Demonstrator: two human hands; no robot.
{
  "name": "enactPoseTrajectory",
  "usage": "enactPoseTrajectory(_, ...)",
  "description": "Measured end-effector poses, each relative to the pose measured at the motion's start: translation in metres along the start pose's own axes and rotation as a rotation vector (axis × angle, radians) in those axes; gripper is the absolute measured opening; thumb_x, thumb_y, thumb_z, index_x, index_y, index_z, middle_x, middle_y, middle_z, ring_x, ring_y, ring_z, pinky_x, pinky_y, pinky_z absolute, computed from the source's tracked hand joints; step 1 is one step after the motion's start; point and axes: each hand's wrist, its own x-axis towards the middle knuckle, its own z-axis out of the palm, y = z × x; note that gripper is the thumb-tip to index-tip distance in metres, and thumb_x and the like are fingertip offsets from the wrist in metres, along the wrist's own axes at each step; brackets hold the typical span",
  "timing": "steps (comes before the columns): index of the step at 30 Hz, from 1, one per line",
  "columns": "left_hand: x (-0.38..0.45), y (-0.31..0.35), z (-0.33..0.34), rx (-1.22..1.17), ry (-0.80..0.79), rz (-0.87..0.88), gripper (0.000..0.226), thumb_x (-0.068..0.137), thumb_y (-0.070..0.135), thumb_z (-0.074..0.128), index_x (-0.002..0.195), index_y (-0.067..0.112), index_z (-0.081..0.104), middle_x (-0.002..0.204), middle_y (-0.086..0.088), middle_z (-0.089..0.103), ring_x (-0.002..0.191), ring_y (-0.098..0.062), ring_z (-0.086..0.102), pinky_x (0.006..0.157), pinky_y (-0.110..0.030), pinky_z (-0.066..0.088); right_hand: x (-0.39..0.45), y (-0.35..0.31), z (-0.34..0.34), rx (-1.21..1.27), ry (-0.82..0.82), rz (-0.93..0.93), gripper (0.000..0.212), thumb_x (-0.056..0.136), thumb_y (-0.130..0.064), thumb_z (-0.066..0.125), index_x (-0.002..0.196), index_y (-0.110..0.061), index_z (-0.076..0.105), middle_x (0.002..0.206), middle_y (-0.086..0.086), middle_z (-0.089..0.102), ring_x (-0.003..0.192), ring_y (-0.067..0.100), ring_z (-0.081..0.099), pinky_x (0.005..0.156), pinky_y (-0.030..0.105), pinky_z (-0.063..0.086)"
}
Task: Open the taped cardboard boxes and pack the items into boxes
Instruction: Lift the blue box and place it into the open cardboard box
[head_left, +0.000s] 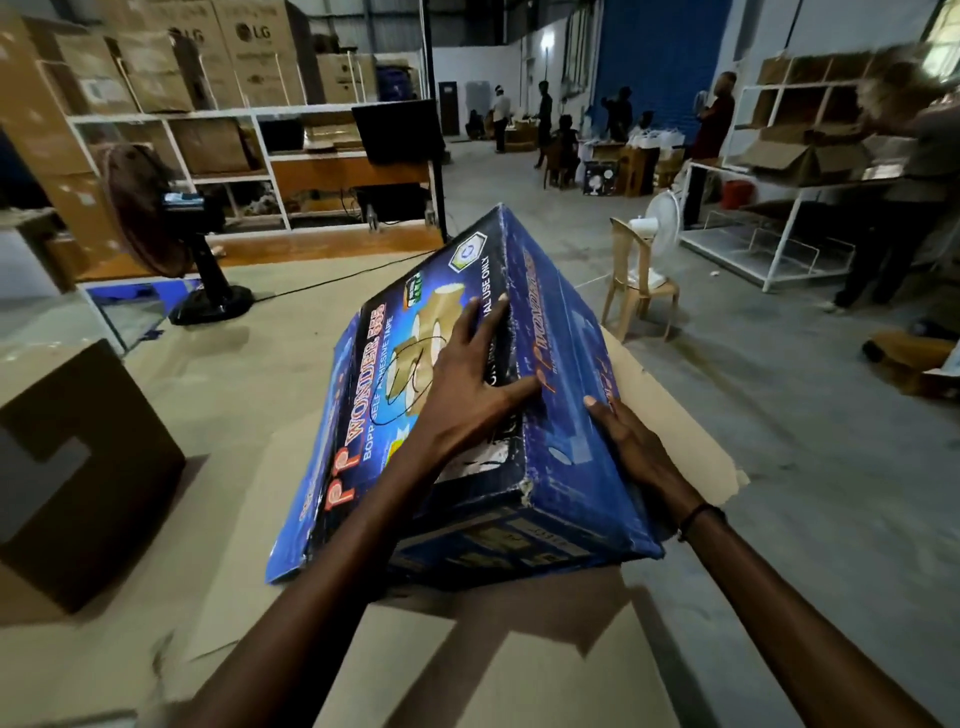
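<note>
Both my hands are on the blue box (545, 364) right now, dead centre of the frame. It's tilted up on one edge, a ridge running from the upper middle down toward me, printed faces sloping off to either side. It sits over flattened cardboard sheets (675, 415) spread across the lower half of the picture.

My left hand (467, 379) lies flat on the left-hand printed face, fingers spread wide apart, fingertips reaching up over the ridge and across the lettering. Nothing is pinched there, just an open palm pressing on the panel. The box face carries on beyond that hand toward the upper middle and down to the lower left, where a loose flap hangs out.

My right hand (631, 447) is on the other slope, just right of the ridge, fingers held close together and laid along the blue panel, thumb pointing up toward the lettering. Again flat against the surface, not wrapped round anything. A dark band (698, 517) sits on that wrist. The near corner of the box, scuffed and torn, lies between my two forearms.

Over at the left edge a brown cardboard box (78, 467) stands well apart. A dark pedestal fan (156, 218) is at upper left, a plastic chair (636, 283) with a white fan (660, 221) on it at right of centre.
</note>
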Motion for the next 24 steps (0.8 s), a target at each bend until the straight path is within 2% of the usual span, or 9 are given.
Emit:
enactPoseTrajectory(3,0.005,0.004,0.01,-0.027,0.012,0.0,0.091,0.076,0.069,0.045,0.161,0.042,0.028,0.173,-0.002,0.009,0.158,-0.016,0.014,0.128,-0.044,0.018,0.001,-0.006,-0.003,-0.037,-0.019,-0.007,0.079,0.079,-0.088,0.052,0.146,-0.048,0.042,0.145,-0.009,0.057,0.123,0.021,0.063,0.113,0.047,0.044)
enactPoseTrajectory(6,0.012,0.008,0.011,-0.101,0.03,-0.028,0.08,0.084,0.064,0.029,0.16,0.037,0.034,0.17,-0.004,0.019,0.155,-0.014,0.022,0.126,-0.036,0.022,0.003,-0.029,0.007,-0.088,0.007,-0.115,0.093,0.084,-0.084,0.047,0.161,-0.037,0.026,0.165,-0.009,0.031,0.15,0.016,0.033,0.12,0.037,0.023)
enactPoseTrajectory(8,0.015,0.009,0.01,-0.121,0.055,0.0,0.074,0.09,0.053,0.027,0.158,0.025,0.038,0.165,-0.004,0.032,0.149,-0.01,0.031,0.123,-0.028,0.026,-0.002,-0.055,0.018,-0.05,0.006,-0.207,0.095,0.081,-0.084,0.05,0.161,-0.035,0.029,0.165,-0.011,0.03,0.148,0.006,0.03,0.119,0.035,0.021)
enactPoseTrajectory(11,0.016,0.005,0.005,-0.2,0.063,-0.002,0.067,0.095,0.041,0.031,0.156,0.014,0.038,0.159,-0.002,0.044,0.141,-0.009,0.043,0.118,-0.027,0.034,-0.008,-0.095,0.034,-0.05,-0.044,-0.324,0.071,0.086,-0.072,0.061,0.148,-0.046,0.042,0.149,-0.019,0.048,0.133,-0.001,0.045,0.115,0.03,0.031)
enactPoseTrajectory(12,0.016,0.005,0.002,-0.215,0.056,-0.013,0.066,0.095,0.039,0.031,0.155,0.013,0.038,0.158,-0.001,0.045,0.14,-0.008,0.044,0.116,-0.027,0.035,-0.007,-0.104,0.039,-0.072,-0.051,-0.346,0.073,0.082,-0.071,0.066,0.147,-0.046,0.044,0.148,-0.018,0.052,0.132,0.002,0.05,0.115,0.033,0.036)
enactPoseTrajectory(16,0.012,-0.015,-0.016,-0.187,0.096,-0.086,0.06,0.094,0.036,0.036,0.149,0.014,0.044,0.147,0.002,0.052,0.126,-0.005,0.049,0.108,-0.022,0.038,-0.001,-0.117,0.051,-0.238,-0.026,-0.304,0.092,0.085,-0.047,0.076,0.161,-0.031,0.027,0.16,0.0,0.041,0.14,0.019,0.047,0.111,0.029,0.036)
enactPoseTrajectory(21,-0.027,-0.085,-0.046,-0.077,0.301,-0.259,0.047,0.102,0.031,0.057,0.145,0.012,0.05,0.14,-0.003,0.055,0.125,-0.013,0.051,0.096,-0.017,0.033,-0.01,-0.119,0.059,-0.297,-0.03,-0.334,0.086,0.092,-0.032,0.073,0.163,-0.029,0.025,0.163,-0.003,0.036,0.134,0.008,0.041,0.099,0.017,0.028)
enactPoseTrajectory(22,-0.037,-0.098,-0.052,-0.065,0.33,-0.336,0.047,0.102,0.034,0.058,0.143,0.013,0.052,0.137,-0.003,0.056,0.125,-0.018,0.053,0.095,-0.02,0.034,-0.011,-0.12,0.061,-0.285,-0.017,-0.34,0.084,0.093,-0.031,0.073,0.162,-0.029,0.026,0.163,-0.003,0.037,0.132,0.005,0.041,0.1,0.017,0.029)
enactPoseTrajectory(24,-0.053,-0.132,-0.061,-0.071,0.345,-0.531,0.067,0.092,0.06,0.057,0.142,0.016,0.051,0.136,-0.007,0.057,0.125,-0.029,0.057,0.1,-0.031,0.044,-0.013,-0.119,0.063,-0.273,0.001,-0.336,0.084,0.09,-0.037,0.074,0.161,-0.033,0.029,0.161,-0.005,0.039,0.137,0.008,0.043,0.109,0.024,0.033)
